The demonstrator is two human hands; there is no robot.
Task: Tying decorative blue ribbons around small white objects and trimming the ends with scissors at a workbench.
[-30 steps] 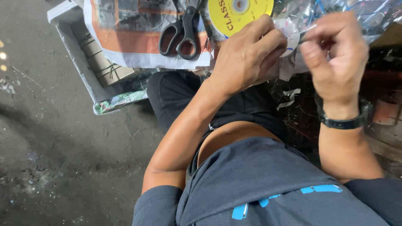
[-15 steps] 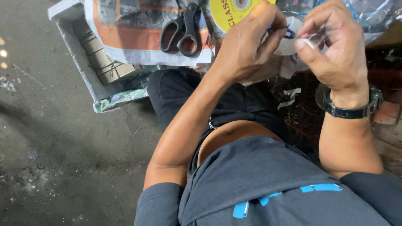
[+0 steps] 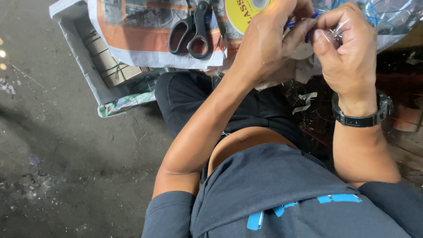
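Observation:
My left hand and my right hand meet at the top of the view, fingertips together. Between them they pinch a small clear plastic wrap and a thin blue tie. A white rounded piece shows just below my left fingers; what it is I cannot tell. A black watch sits on my right wrist. Behind my left hand lies a yellow tape roll, partly hidden.
Black-handled scissors lie on a printed paper sheet. A low box with tied brown bundles stands at the left. Crumpled clear plastic fills the top right. Bare concrete floor lies left; white paper scraps by my knee.
Both hands have moved up and closer together; the right hand turned from a loose raised grip to pinching the plastic against the left fingers. The view shifted slightly.

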